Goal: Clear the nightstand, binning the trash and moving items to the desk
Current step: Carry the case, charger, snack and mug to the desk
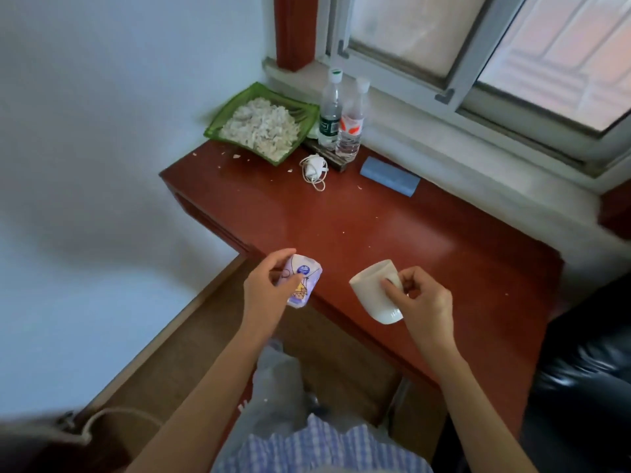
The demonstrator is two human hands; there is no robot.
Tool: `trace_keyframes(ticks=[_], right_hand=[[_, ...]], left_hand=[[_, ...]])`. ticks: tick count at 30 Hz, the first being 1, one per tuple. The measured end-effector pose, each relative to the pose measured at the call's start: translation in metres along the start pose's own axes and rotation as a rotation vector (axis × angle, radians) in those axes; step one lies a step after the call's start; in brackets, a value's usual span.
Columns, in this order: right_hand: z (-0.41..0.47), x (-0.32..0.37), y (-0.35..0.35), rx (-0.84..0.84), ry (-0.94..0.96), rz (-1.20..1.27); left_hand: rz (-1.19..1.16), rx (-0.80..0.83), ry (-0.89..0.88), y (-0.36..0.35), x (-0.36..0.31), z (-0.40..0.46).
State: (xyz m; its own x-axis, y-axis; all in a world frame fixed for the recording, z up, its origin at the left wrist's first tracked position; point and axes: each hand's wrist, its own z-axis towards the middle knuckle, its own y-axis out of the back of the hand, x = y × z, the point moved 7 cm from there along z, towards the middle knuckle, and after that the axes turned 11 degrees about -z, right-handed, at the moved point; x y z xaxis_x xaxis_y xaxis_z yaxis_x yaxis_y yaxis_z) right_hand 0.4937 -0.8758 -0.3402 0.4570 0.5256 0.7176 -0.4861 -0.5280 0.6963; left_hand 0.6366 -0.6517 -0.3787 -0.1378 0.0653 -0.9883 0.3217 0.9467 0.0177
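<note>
My left hand (269,285) grips a small purple tissue pack (304,279) at the near left edge of the red-brown desk (375,227). A white mug (377,290), tilted with its mouth toward the left, hangs just above the desk's front edge; my right hand (421,302) holds it by the handle. Both hands are close together over the near part of the desktop.
At the back left corner sits a green tray (218,122) of pale shell scraps, with crumbs around it. Two plastic bottles (339,121) stand beside it, then a white charger with cable (313,169) and a blue pouch (389,177). A black chair (587,370) is on the right.
</note>
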Motion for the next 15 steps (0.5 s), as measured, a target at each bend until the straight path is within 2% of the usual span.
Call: trace_keyframes(ticks=[10, 15], right_hand=[[0.078, -0.021, 0.002, -0.186, -0.227, -0.068], [0.109, -0.026, -0.004, -0.269, -0.346, -0.072]], left_hand=[[-0.004, 0.28, -0.009, -0.085, -0.003, 0.158], [0.028, 0.336, 0.022, -0.116, 0.012, 0.226]])
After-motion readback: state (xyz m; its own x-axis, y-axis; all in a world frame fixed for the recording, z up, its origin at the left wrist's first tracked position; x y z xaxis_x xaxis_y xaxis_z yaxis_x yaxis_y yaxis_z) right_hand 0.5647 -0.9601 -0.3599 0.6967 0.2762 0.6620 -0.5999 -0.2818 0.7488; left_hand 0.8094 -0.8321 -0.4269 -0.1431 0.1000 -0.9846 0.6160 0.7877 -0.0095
